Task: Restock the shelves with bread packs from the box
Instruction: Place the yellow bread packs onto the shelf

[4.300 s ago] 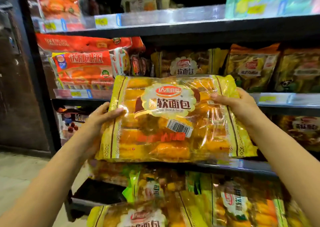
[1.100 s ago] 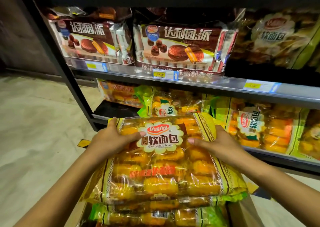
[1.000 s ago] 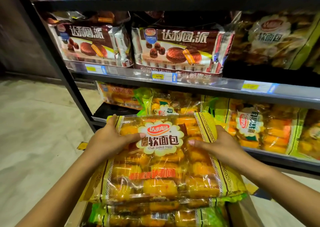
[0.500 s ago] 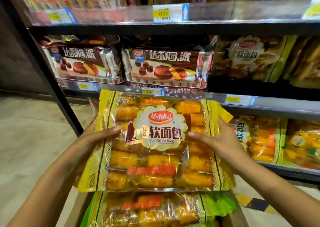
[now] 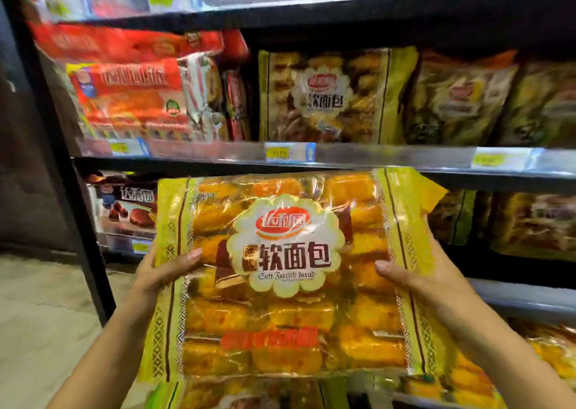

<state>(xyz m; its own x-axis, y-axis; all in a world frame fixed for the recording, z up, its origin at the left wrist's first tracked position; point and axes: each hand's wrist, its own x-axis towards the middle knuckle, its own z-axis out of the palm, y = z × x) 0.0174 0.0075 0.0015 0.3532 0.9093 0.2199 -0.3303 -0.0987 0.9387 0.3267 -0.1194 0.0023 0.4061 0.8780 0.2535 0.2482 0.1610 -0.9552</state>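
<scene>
A large yellow bread pack [image 5: 290,309] with a white scalloped label is held upright in front of me, label facing me. My left hand [image 5: 162,271] grips its left edge, thumb on the front. My right hand [image 5: 417,277] grips its right edge the same way. The pack's top reaches the front rail of the middle shelf [image 5: 374,156]. An identical bread pack [image 5: 327,96] stands on that shelf just above it. The box is hidden below the held pack; another pack [image 5: 249,393] shows at the bottom edge.
Red snack packs [image 5: 131,93] fill the middle shelf's left side, more yellow packs [image 5: 467,100] its right. Brown chocolate pie packs [image 5: 124,209] sit on the shelf below left. A dark shelf post [image 5: 62,165] runs down the left, with pale floor [image 5: 40,330] beside it.
Both hands have lifted the bread pack up from the box, from the bottom shelf level to the middle shelf's rail. My view has tilted upward with it.
</scene>
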